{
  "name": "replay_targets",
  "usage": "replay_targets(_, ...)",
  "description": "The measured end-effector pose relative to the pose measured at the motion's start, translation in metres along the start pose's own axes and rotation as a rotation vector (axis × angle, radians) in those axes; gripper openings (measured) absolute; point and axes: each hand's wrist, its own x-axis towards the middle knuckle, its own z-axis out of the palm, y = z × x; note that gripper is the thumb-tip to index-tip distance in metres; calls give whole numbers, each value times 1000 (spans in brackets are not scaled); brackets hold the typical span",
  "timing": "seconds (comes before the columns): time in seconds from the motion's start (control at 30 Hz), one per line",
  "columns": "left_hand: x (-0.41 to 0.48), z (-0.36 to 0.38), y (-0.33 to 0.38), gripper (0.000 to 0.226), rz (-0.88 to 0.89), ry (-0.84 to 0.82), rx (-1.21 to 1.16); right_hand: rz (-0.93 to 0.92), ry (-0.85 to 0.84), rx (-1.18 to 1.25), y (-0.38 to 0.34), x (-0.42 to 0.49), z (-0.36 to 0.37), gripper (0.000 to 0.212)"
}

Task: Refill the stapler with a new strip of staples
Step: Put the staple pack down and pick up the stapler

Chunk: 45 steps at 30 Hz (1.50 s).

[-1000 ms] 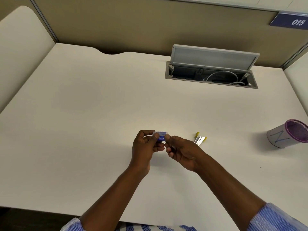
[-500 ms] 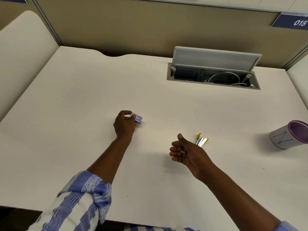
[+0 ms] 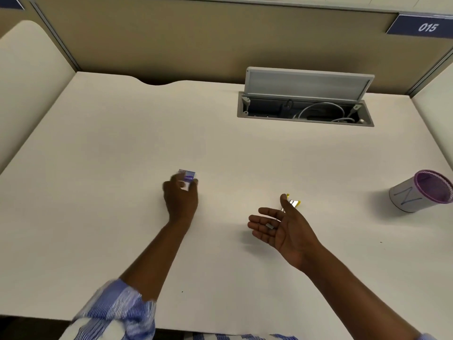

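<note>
The small yellow-and-silver stapler (image 3: 293,203) is lying on the white desk (image 3: 122,143), half hiding behind the thumb of the right hand (image 3: 282,229); motion blur is smearing the left hand (image 3: 181,198), which, held out forward with knuckles up, is pinching a small blue-and-white staple box (image 3: 188,178). The right hand is lying palm-up, fingers relaxed, a short grey strip of staples (image 3: 269,226) resting on them; a paper-wrapped purple mesh cup (image 3: 409,197) is standing well to the right, an open grey cable hatch (image 3: 304,82) beyond.
</note>
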Motion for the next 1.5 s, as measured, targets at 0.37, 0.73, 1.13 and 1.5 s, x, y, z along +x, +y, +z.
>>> replay_targets(0.37,-138,20,36,26,744,-543,131,57,-124,146,-6,-7,-10,98)
replay_targets(0.73,-150,27,49,5,941,-561,196,63,-152,71,-14,-26,-37,92)
replay_targets(1.13,-186,52,65,4,582,-545,60,-15,-197,-106,-21,-44,-63,84)
replay_targets(1.5,-190,80,77,9,-276,-618,-392,-157,119,-507,-35,-40,-91,45)
